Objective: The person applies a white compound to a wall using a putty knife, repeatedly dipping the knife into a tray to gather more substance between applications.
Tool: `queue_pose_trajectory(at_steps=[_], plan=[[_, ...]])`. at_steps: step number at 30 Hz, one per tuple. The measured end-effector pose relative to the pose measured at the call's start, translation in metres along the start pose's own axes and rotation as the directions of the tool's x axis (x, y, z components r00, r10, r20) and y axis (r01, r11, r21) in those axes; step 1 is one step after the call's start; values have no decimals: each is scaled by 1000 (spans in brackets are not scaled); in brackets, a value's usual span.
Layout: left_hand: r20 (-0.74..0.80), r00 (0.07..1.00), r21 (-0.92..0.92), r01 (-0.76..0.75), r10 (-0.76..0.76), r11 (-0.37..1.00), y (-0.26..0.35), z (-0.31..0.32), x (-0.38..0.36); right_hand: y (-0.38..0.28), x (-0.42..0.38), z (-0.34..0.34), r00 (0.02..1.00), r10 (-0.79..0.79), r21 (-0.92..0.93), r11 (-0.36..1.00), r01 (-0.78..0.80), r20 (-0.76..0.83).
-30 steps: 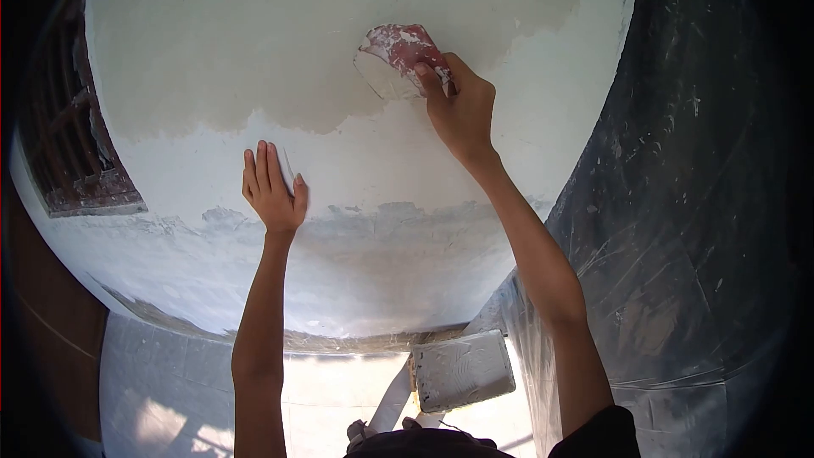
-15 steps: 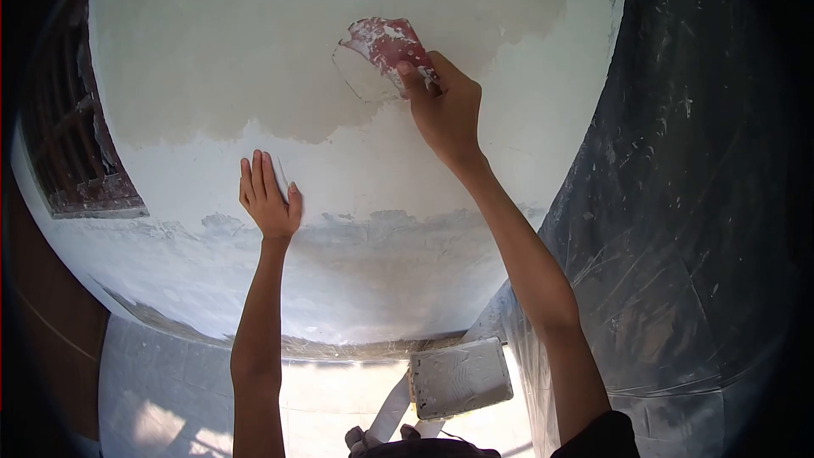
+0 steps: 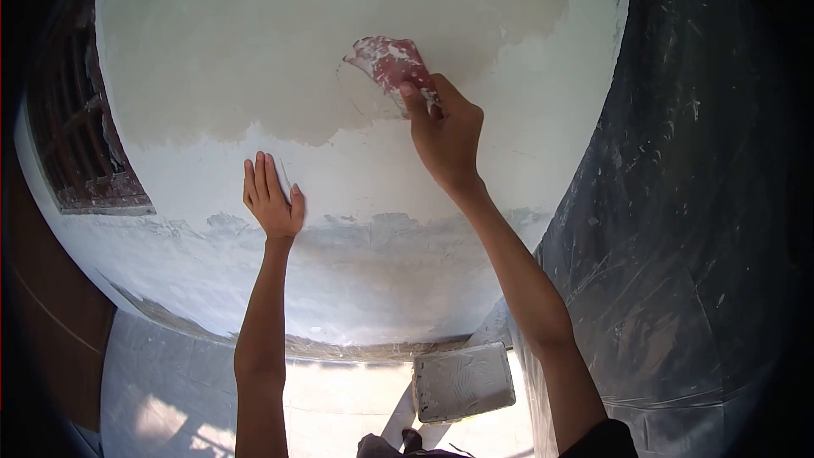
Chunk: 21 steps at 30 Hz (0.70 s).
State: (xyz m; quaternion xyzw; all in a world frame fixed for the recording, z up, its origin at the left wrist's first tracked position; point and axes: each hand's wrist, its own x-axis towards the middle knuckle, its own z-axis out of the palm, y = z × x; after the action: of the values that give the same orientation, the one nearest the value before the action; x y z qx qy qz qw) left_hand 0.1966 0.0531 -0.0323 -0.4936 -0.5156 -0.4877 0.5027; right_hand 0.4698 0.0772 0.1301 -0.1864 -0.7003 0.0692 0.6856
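Observation:
My right hand (image 3: 448,140) grips a red putty spreader (image 3: 393,64) smeared with white filler. The spreader rests against the upper wall (image 3: 339,178), on a grey-beige patch bordered by whiter coating. Its far edge is hard to make out against the wall. Lower and to the left, my left hand (image 3: 273,199) lies flat on the white part of the wall, fingers stretched out and thumb apart, holding nothing.
Below, near my body, is a rectangular tray (image 3: 465,383) of whitish paste. Dark plastic sheeting (image 3: 670,229) hangs along the right side. A brown slatted window frame (image 3: 89,136) is set in the wall at left. Sunlight falls on the floor (image 3: 170,386).
My right hand has drawn the spreader a short way down the wall. My left hand stays in place on the wall, and the view has shifted slightly.

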Motion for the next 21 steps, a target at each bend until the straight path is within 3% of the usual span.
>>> queue_pose_trajectory(at_steps=[2,4,6,7,10,11,14,18,20,21], plan=[[-5,1000,-2,-8,8,1000,1,0,-1,5,-15,31,993,-19,-57,998,26,120],[-17,1000,-5,-19,18,1000,-2,0,1,9,-17,39,996,-53,-107,992,61,77],[-11,1000,-3,-10,10,1000,-2,0,-1,14,-8,22,996,58,-208,977,-44,61],[-4,1000,0,2,-2,1000,-1,1,0,23,-2,13,1000,11,-221,975,-14,-15],[-10,1000,-15,-8,8,1000,-2,1,0,20,15,-28,985,108,-313,938,-146,-136],[-7,1000,-14,0,0,1000,-1,0,1,20,16,-34,979,27,-302,949,-88,-202],[33,999,-6,11,-11,1000,5,-7,4,12,9,-50,956,29,-272,956,-112,-293],[157,986,-71,70,-58,995,23,-41,15,6,-6,-72,946,55,-173,978,-115,-320],[241,969,-138,90,-54,986,32,-55,7,1,-20,-84,945,149,-100,978,-185,-292],[203,979,-164,39,-5,986,37,-61,2,-3,-31,-91,944,171,-115,971,-210,-281]])
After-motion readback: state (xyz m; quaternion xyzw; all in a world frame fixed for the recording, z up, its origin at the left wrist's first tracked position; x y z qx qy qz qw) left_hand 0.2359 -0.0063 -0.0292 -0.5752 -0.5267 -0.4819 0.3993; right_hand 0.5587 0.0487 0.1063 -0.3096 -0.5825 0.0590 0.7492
